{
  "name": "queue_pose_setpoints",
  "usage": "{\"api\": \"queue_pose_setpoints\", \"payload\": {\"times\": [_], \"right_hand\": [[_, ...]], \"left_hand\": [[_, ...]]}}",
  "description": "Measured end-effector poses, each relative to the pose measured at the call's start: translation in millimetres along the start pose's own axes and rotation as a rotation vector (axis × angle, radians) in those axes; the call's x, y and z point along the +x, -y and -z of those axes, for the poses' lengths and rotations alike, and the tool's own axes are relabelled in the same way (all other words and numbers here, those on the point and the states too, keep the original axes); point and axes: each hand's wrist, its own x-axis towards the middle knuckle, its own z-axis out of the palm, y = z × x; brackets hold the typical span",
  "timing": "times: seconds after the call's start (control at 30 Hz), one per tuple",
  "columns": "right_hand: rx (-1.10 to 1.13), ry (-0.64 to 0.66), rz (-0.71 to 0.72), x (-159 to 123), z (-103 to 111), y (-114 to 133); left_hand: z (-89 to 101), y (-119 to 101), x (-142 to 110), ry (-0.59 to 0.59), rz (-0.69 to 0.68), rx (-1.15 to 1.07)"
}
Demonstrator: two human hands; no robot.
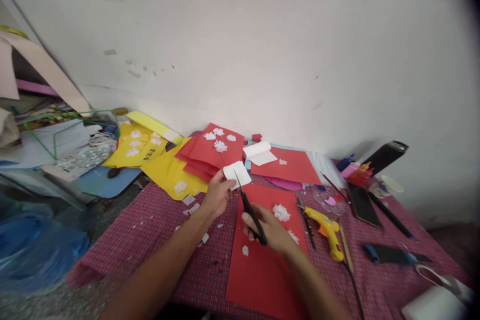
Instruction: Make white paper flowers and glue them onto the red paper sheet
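Note:
My left hand point(220, 191) pinches the left edge of a small white piece of paper point(242, 171). In my right hand point(267, 227) is a pair of black-handled scissors point(252, 212), its blades lying at the white paper. Whether the blades are cutting through it I cannot tell. Beneath my right hand lies a red sheet of paper point(258, 280) with white paper flowers point(281, 212) on it, one partly hidden by that hand. A small white scrap point(245, 250) rests on the same sheet.
A yellow glue gun point(326, 227) lies right of the red sheet, near a phone point(363, 205) and a utility knife point(390, 254). Behind are red sheets with white flowers point(221, 146), a white paper roll point(258, 150) and yellow sheets point(165, 167). A black bottle point(390, 156) leans at the right.

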Motion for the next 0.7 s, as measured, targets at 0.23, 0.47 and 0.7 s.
{"api": "queue_pose_setpoints", "payload": {"times": [0.23, 0.47, 0.7], "right_hand": [[-0.001, -0.007, 0.015, 0.3, -1.0, 1.0], [-0.015, -0.007, -0.007, -1.2, -2.0, 4.0], [-0.026, -0.006, 0.008, -1.2, -1.9, 3.7]], "left_hand": [[2.8, 1.7, 0.7, 0.025, -0.001, 0.021], [3.5, 2.7, 1.7, 0.031, -0.002, 0.021], [3.3, 2.1, 1.8, 0.050, -0.004, 0.030]]}}
